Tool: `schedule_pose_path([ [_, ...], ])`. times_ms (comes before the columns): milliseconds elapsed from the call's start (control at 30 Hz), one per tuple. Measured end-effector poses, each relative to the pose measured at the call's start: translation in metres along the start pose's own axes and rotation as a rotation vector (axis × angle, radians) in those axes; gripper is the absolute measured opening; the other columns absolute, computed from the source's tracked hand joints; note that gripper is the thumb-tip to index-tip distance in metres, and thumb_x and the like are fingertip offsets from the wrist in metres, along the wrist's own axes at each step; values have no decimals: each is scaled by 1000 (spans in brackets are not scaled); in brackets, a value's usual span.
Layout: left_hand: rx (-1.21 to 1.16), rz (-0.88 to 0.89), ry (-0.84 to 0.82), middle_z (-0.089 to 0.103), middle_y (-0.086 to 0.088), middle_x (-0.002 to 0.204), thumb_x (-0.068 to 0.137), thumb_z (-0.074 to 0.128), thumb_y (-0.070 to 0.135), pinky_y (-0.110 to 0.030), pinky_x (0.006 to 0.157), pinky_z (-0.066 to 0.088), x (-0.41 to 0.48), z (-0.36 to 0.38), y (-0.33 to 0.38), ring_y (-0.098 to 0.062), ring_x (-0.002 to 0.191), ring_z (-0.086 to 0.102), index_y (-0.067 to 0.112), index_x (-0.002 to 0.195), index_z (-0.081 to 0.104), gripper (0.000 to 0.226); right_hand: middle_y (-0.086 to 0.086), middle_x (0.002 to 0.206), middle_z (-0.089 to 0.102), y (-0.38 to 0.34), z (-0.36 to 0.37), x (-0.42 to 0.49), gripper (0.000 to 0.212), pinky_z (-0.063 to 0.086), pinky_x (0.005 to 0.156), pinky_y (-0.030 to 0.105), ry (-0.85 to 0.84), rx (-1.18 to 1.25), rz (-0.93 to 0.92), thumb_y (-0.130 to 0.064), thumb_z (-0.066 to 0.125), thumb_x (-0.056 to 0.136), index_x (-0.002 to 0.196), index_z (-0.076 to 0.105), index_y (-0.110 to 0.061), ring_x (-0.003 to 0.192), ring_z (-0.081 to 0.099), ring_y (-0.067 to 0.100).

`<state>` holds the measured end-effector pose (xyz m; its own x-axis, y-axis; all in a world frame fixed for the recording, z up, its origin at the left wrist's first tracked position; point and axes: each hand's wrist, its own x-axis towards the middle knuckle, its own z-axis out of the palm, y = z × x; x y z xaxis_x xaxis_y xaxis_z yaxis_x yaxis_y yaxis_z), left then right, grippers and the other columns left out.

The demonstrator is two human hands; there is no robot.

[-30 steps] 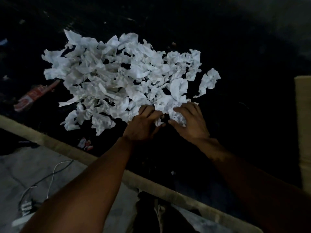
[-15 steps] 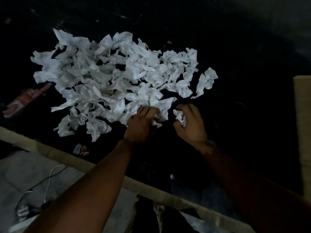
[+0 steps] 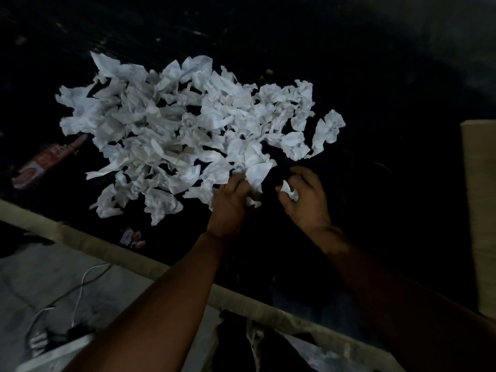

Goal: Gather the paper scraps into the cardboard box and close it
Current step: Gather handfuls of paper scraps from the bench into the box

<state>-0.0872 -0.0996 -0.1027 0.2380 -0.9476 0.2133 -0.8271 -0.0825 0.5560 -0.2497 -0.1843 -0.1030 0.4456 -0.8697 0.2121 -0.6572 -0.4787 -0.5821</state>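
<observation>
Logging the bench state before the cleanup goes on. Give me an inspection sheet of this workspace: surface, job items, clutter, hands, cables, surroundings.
Surface: black tabletop, dimly lit, pale near edge.
Job's things: pile of crumpled white paper scraps on the tabletop; one detached scrap at its right; cardboard box at the right border, only partly in view, no scraps seen in it.
Clutter: red printed wrapper left of the pile; small red-and-white wrapper near the table edge.
Hands: left hand closed on scraps at the pile's near edge; right hand holding a small scrap.
Cables: white cable on the floor, running to a plug strip.
Surroundings: grey floor below the table.
</observation>
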Motion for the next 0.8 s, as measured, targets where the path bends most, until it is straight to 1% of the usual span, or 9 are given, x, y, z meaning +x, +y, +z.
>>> schedule_pose_path([
  [67,-17,-1,45,60,-17,94,67,55,30,-26,64,40,2,-3,0,-31,75,61,4,74,53,28,17,108,63,0,-2,0,22,37,87,18,10,17,-3,-14,69,74,91,65,0,101,58,35],
  [167,-30,77,91,62,-17,104,66,56,27,-31,77,43,0,-4,3,-28,96,55,7,83,52,27,10,95,60,-6,-9,-3,25,32,74,18,-4,59,36,-5,71,72,94,60,-6,92,55,31],
  [300,68,105,2,67,-4,104,69,56,34,-37,76,49,-7,-4,3,-29,94,55,17,115,58,49,12,109,62,-8,-14,-5,42,41,83,24,-15,96,50,-1,70,70,111,63,-6,100,57,29],
  [400,158,176,33,62,-7,87,72,59,40,-37,72,45,-9,1,1,-29,86,52,13,97,69,38,13,107,67,-4,-14,-5,36,41,88,21,-15,90,-17,-5,64,67,102,70,-5,98,59,31],
  [467,147,206,94,56,-11,80,75,66,40,-37,71,40,-7,2,2,-30,81,51,9,74,65,30,13,108,67,-2,-14,-5,35,39,89,17,-30,103,-1,-8,63,68,101,72,-5,101,60,30],
  [533,30,124,165,54,-11,82,76,70,32,-39,72,42,-3,2,5,-31,80,54,7,66,59,29,12,114,66,-3,-17,-5,39,39,92,17,-43,145,38,-4,65,70,108,71,-6,106,59,27],
  [633,-179,-18,169,61,-9,98,77,57,23,-42,70,53,0,-7,19,-27,88,61,6,83,62,19,8,117,65,-5,-23,-4,44,39,91,7,-18,251,109,3,70,72,116,68,-7,108,60,19],
  [733,-220,-50,43,64,-4,106,77,58,36,-32,78,50,6,-21,22,-20,94,62,19,110,58,37,-3,111,64,-12,-32,1,47,42,89,7,-25,398,278,-1,70,78,123,65,-13,102,59,9],
  [800,-288,-45,13,65,0,114,81,66,26,-25,86,48,12,-31,23,-15,102,62,32,129,49,51,-7,108,65,-16,-38,6,48,45,90,13,-41,467,312,-5,71,81,126,63,-16,103,62,9],
])
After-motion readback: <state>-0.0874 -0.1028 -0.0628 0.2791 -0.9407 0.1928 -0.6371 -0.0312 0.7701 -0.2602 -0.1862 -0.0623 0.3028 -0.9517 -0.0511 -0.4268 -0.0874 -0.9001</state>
